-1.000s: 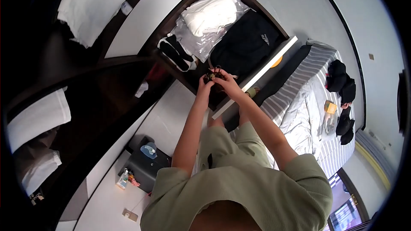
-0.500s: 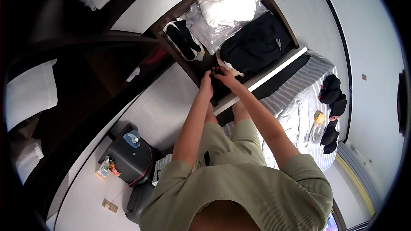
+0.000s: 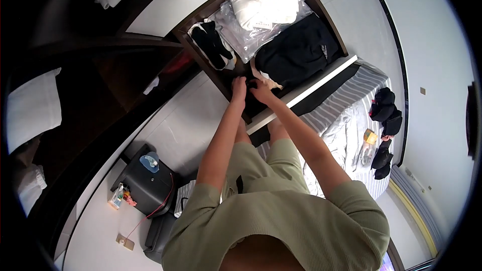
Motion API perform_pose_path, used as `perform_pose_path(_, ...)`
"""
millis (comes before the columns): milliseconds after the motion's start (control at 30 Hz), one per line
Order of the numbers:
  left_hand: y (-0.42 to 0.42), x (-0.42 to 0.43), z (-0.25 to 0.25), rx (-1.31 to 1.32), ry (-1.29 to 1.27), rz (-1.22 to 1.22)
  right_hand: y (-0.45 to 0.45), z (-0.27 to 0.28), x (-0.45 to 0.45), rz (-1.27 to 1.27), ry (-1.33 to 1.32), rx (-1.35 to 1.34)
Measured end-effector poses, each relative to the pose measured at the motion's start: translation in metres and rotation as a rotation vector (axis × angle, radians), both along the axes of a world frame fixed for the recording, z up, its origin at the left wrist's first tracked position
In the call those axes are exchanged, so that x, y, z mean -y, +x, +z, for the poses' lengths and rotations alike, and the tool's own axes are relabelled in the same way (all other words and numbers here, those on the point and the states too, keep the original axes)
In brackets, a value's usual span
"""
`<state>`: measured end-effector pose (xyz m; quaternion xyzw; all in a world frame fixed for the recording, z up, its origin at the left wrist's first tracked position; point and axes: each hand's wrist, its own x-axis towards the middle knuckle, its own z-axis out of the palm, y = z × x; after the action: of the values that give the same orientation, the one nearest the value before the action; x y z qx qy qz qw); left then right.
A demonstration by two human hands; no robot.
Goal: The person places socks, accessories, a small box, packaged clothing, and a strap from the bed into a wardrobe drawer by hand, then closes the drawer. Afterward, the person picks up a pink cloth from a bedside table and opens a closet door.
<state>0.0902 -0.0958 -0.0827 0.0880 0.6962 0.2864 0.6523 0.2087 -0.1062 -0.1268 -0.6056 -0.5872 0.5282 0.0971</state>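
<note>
A small dark item (image 3: 252,85) sits between the hands, low at the near end of a white-fronted drawer (image 3: 313,87). The left hand (image 3: 239,90) has its fingers curled, the right hand (image 3: 262,92) bent toward the item; whether either grips it, I cannot tell. Right, a black garment (image 3: 291,52) bears unreadable white lettering; far, a white garment (image 3: 268,2) with an illegible tag (image 3: 262,25) lies on clear plastic (image 3: 242,39); left, black-and-white cloth (image 3: 213,45).

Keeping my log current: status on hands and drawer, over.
Left hand, right hand: close together in open dark-brown drawer. Small dark item between them, details unclear. Beige fabric beside right hand, no clear obstruction.
</note>
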Motion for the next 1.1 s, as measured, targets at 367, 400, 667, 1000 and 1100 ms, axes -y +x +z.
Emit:
perform_pose_path(367, 0.009, 0.02, 0.009, -0.015, 0.03, 0.006, 0.008, 0.069, 0.015, 0.201, 0.114, 0.306)
perform_pose_path(400, 0.01, 0.019, 0.013, -0.017, 0.007, -0.012, 0.007, 0.07, 0.016, 0.227, 0.107, 0.308)
perform_pose_path(667, 0.023, 0.021, 0.032, -0.422, 0.235, -0.194, 0.006, 0.081, 0.009, 0.179, 0.131, 0.173)
perform_pose_path(1000, 0.039, -0.002, 0.08, 0.063, 0.578, -0.005, 0.031, 0.131, -0.023, -0.068, 0.069, -0.296)
perform_pose_path(1100, 0.046, -0.008, 0.088, 0.107, 0.647, -0.072, 0.044, 0.145, -0.027, -0.188, 0.061, -0.354)
